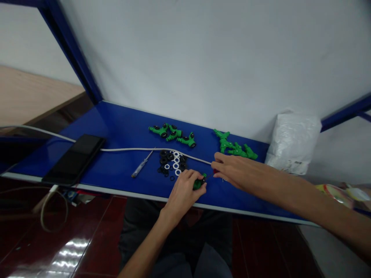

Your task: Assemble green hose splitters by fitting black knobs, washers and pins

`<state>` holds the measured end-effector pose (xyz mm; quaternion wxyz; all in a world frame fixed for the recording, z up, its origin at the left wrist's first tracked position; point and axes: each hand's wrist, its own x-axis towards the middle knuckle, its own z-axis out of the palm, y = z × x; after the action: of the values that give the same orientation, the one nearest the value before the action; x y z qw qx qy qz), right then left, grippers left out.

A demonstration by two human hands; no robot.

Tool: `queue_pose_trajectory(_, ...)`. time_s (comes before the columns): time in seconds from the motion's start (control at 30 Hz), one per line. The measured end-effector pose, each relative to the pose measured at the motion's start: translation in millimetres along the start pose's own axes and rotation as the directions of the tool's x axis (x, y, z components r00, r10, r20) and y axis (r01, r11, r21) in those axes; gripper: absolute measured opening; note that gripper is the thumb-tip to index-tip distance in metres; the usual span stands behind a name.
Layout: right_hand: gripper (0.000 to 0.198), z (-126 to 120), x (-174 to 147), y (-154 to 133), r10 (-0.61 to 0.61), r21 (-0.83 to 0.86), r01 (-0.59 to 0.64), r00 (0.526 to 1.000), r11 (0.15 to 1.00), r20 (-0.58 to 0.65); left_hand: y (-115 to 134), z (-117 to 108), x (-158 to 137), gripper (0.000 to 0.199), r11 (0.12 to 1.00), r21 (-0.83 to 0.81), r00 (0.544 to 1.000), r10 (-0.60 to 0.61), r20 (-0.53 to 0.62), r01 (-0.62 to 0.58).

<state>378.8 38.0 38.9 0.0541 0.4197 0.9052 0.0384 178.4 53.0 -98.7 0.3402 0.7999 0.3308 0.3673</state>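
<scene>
Near the shelf's front edge, my left hand is closed around a green plastic hose connector. My right hand grips a red-handled screwdriver, its handle mostly covered by the fingers. Its thin shaft points left at the connector's end; whether the tip touches cannot be made out. Just left of the hands lie white ring washers and black rubber rings, with small black O-rings beside them. A clear-handled screwdriver rests farther left.
Green Y-shaped connectors with black parts lie at the back, and more green connectors to their right. A black phone-like device is at left. A white cable crosses the blue shelf. A white plastic package stands right.
</scene>
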Motion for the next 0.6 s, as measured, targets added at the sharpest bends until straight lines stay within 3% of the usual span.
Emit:
queue_pose_trajectory(0.1,0.01,-11,10,-3,-0.023,-0.088,0.031,0.996,0.996,0.088,1,-1,0,0.014,1.0,-0.002,1.0,-0.009,0.001,0.009)
queue_pose_trajectory(0.27,0.027,-19,19,-8,-0.048,-0.081,0.057,0.993,0.995,0.11,2,-2,0,0.014,1.0,-0.002,1.0,-0.026,0.009,0.026)
queue_pose_trajectory(0.4,0.006,-13,21,-9,-0.036,-0.144,0.056,0.99,0.988,0.134,4,-3,0,0.015,1.0,-0.001,0.999,-0.028,0.015,0.028)
queue_pose_trajectory(0.5,0.007,-8,16,-12,-0.03,-0.18,0.049,0.994,0.982,0.109,4,-3,-1,0.016,1.0,0.002,1.0,-0.024,0.016,0.024)
queue_pose_trajectory(0.6,0.025,-8,11,-14,-0.04,-0.121,0.049,0.996,0.991,0.075,2,-2,-1,0.018,1.0,0.003,1.0,-0.02,0.0,0.02)
